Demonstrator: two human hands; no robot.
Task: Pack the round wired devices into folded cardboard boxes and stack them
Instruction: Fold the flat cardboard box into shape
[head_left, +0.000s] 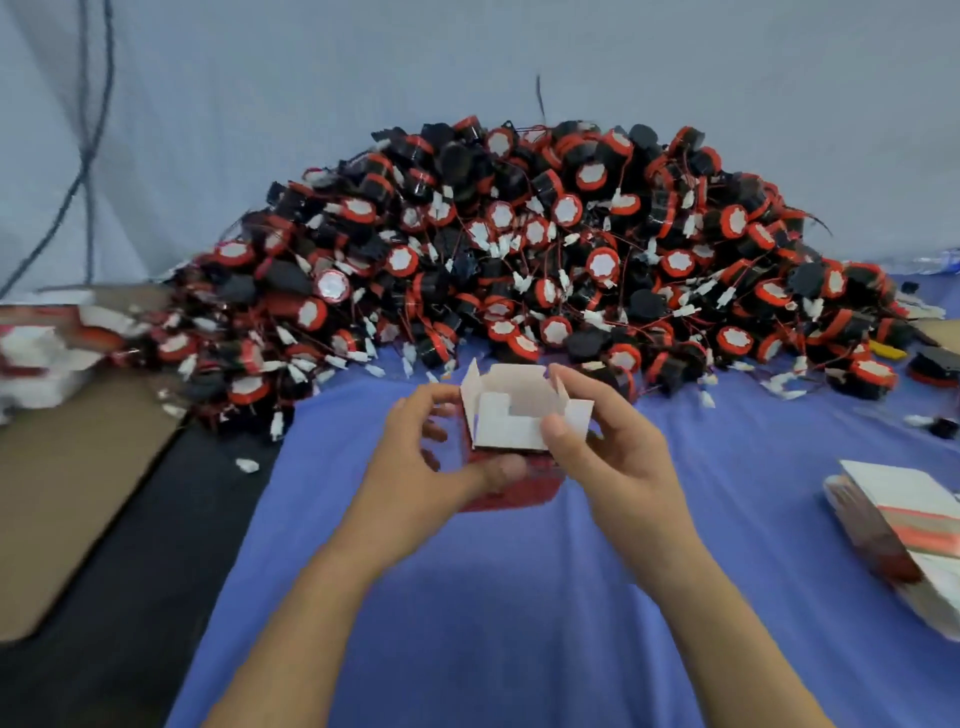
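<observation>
- At far left, a blurred heap of red-and-white boxes is sitting at the top of a brown cardboard sheet, while dark cables are hanging down the pale backdrop above.
- A large mound of round wired devices, black with red rims, white faces and white plugs on thin red wires, is spreading across the back of the blue cloth-covered surface, with its left edge spilling onto the cardboard sheet.
- The person's left hand is grasping a small cardboard box, the thumb pressing on its red front and the fingers curling round its left side.
- The box, red outside and white inside, is being held at centre frame just in front of the mound, its top flaps standing open; whether anything is lying inside cannot be told.
- The right hand is gripping the same box from the other side, the thumb lying over a white front flap and the fingers wrapping behind the right wall.
- At right, a stack of flat box blanks, white with red bands, is lying tilted on the cloth, well apart from the hands.
</observation>
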